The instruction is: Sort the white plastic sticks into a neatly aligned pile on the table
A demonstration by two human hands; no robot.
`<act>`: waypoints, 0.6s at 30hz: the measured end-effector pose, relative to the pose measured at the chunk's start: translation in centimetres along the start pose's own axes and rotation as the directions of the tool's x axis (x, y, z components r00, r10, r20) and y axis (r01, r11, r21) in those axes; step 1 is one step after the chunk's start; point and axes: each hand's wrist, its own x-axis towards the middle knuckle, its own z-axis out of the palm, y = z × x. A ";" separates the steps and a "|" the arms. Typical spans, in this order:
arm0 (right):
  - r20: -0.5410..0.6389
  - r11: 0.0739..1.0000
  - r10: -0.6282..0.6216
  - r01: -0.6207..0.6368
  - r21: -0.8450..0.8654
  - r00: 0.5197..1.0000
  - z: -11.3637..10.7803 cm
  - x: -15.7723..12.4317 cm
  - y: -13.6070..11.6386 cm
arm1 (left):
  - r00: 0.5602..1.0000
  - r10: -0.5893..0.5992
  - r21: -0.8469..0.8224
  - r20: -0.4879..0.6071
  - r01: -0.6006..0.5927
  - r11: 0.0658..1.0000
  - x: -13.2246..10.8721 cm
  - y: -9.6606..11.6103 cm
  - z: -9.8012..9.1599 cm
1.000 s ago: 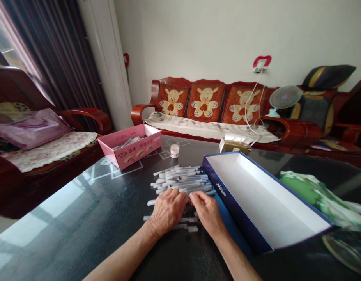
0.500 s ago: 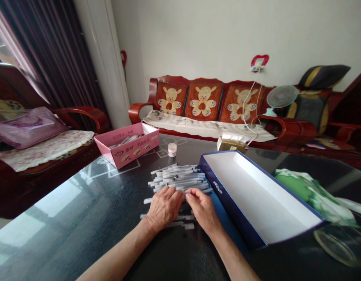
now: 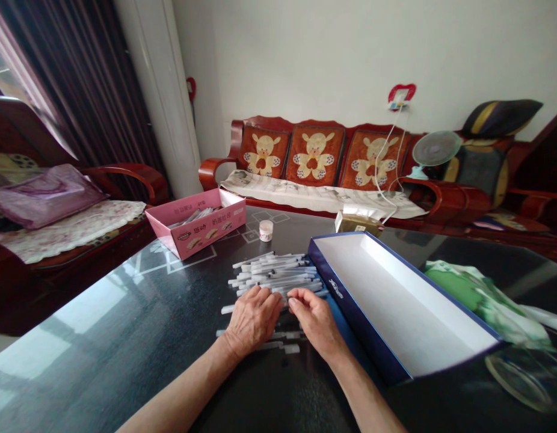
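Observation:
A heap of slim whitish, translucent pens, several with dark ends, lies crosswise on the dark table before me. My left hand is closed low over the near side of the heap, fingers curled. A pen juts out on its left, running under the hand. Beside it, my right hand is closed with thumb and index finger pinched at the right end of this spot. What lies between those fingertips is too small to make out. More loose pens lie beneath and nearer than my hands, partly hidden.
A long blue box with white inside stands close on the right. A pink box holding more pens is at the back left, near a small round jar. Green-and-white cloth lies far right; a tissue box stands behind.
My right hand has shifted slightly right, its fingertips a little farther from my left hand. The left hand and the heap look unchanged.

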 end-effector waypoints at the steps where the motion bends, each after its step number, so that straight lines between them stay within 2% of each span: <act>1: -0.002 1.000 0.002 -0.002 0.006 1.000 -0.2 0.1 0.1 | 1.000 -0.001 -0.001 -0.003 0.001 1.000 0.0 0.0 0.0; 3: -0.031 0.999 -0.015 0.014 -0.033 0.999 -0.7 0.4 0.4 | 1.000 -0.004 -0.005 -0.001 0.004 1.000 0.0 -0.1 0.0; 6: -0.058 0.973 -0.119 0.104 -0.208 0.991 -1.3 0.6 0.9 | 1.000 -0.011 -0.015 0.010 0.012 1.000 0.0 -0.2 0.1; 9: 0.063 0.884 -0.227 0.233 -0.404 0.972 -1.4 0.4 1.1 | 1.000 -0.007 -0.026 0.017 0.008 1.000 -0.1 -0.3 0.2; 12: 0.196 0.789 -0.258 0.323 -0.522 0.946 -1.1 -0.1 1.0 | 1.000 0.001 -0.032 0.016 -0.001 0.999 -0.2 -0.4 0.2; 15: 0.215 0.764 -0.254 0.332 -0.553 0.943 -0.8 -0.4 0.8 | 1.000 0.000 -0.038 0.021 0.001 0.999 -0.1 -0.3 0.2; 18: 0.111 0.819 -0.269 0.287 -0.496 0.957 -0.8 -0.2 0.5 | 0.999 -0.006 -0.042 0.032 0.008 0.999 -0.1 -0.2 0.2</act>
